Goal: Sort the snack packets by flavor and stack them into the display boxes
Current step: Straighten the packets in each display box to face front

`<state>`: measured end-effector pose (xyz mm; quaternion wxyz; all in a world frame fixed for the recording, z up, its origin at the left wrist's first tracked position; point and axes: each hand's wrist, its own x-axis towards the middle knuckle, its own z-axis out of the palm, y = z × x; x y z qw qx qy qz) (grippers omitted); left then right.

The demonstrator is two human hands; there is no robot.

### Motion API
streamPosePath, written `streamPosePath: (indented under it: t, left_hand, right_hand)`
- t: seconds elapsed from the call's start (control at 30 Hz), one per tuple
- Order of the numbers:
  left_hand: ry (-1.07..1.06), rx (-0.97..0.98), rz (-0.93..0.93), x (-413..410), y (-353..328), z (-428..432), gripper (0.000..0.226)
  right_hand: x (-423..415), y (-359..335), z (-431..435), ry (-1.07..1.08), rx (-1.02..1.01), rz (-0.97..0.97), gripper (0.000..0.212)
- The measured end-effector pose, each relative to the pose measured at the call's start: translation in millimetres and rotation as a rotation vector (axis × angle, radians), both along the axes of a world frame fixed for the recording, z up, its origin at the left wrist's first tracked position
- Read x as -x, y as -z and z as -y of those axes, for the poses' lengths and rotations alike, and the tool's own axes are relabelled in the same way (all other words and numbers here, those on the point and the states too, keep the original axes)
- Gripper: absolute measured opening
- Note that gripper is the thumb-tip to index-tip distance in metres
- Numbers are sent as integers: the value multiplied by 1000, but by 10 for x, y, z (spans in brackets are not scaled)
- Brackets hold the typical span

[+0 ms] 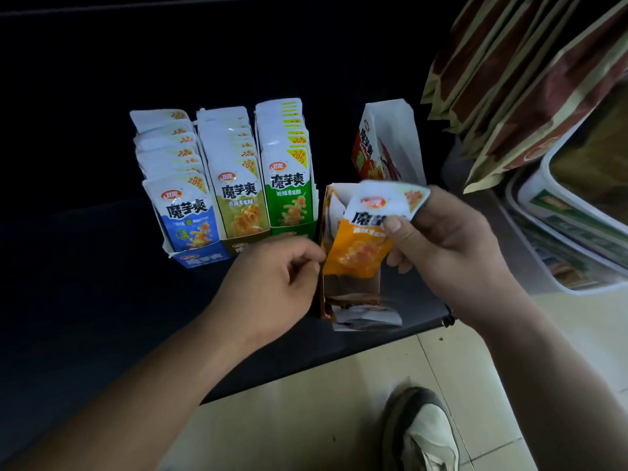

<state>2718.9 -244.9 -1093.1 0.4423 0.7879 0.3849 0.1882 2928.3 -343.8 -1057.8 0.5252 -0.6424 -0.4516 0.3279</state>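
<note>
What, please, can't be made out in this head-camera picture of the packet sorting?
Head view:
- Orange packet: motion blur smears its flavour line; the thumb of the right hand covers part of the name.
- Orange box: its inside is hidden behind that packet.
- Left hand: its grip is unclear; curled fingers hide whether they touch the orange box.
- Red box: contents too dim to tell.
- Hanging bags: cut off by the top and right edges.

Four boxes in a row, one packet held above

Blue box [190, 229], olive box [239, 212] and green box [289, 198] stand side by side on the worktop [102, 266], packed with upright packets. The orange box [343, 297] (open-topped) sits just right, with the red box [380, 144] behind. The orange packet [360, 249] tilts above it, pinched by the right hand [452, 243].
</note>
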Motion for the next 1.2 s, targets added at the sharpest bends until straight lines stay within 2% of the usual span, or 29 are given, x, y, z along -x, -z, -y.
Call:
streamPosePath:
  t: [0.1, 0.17, 0.2, 0.27, 0.33, 0.43, 0.53, 0.67, 0.7, 0.8, 0.87, 0.93, 1.0, 1.1, 1.17, 1.2]
  left_hand:
    - [-113, 34, 13, -18, -30, -34, 17]
    - [-126, 26, 35, -72, -64, -76, 8]
    - [-119, 9, 38, -109, -80, -96, 13]
    - [-98, 9, 35, -181, -87, -123, 27]
    - [-84, 38, 49, -229, -87, -139, 24]
    - [-75, 44, 61, -252, -60, -149, 15]
    - [-58, 102, 22, -222, -58, -128, 17]
    - [-144, 154, 45, -173, -195, -74, 15]
    - [-200, 215, 88, -182, -268, -71, 16]
    - [-240, 494, 207, -243, -480, -62, 18]
    - [-166, 551, 217, -277, -559, -55, 23]
    - [-90, 556, 231, -276, -572, -55, 33]
    - [-120, 554, 227, -245, -531, -56, 39]
    - [-269, 441, 156, -173, -390, -39, 21]
    - [-243, 364, 103, -136, -297, -2, 8]
    - [-191, 331, 72, -129, -272, 24, 16]
  right_hand:
    - [-50, 138, 77, -149, 184, 142, 14]
    - [-37, 186, 124, -247, 315, 288, 13]
    - [-30, 179, 128, -271, 355, 340, 15]
    - [-29, 88, 107, -279, 398, 299, 19]
    - [-73, -7, 88, -289, 415, 143, 28]
    - [-107, -53, 85, -327, 420, 47, 31]
    - [-68, 11, 83, -210, 400, 38, 22]
    - [-12, 128, 90, -88, 305, 128, 15]
    - [3, 150, 93, -83, 287, 126, 19]
    - [80, 128, 46, -107, 227, 132, 49]
    - [121, 111, 18, -133, 169, 115, 49]
    - [110, 126, -1, -135, 113, 144, 29]
    - [63, 162, 20, -101, 97, 163, 22]
    - [43, 143, 52, -13, 110, 28, 17]
    - [59, 110, 48, 16, 105, -72, 17]
    - [74, 90, 41, 19, 94, -118, 19]
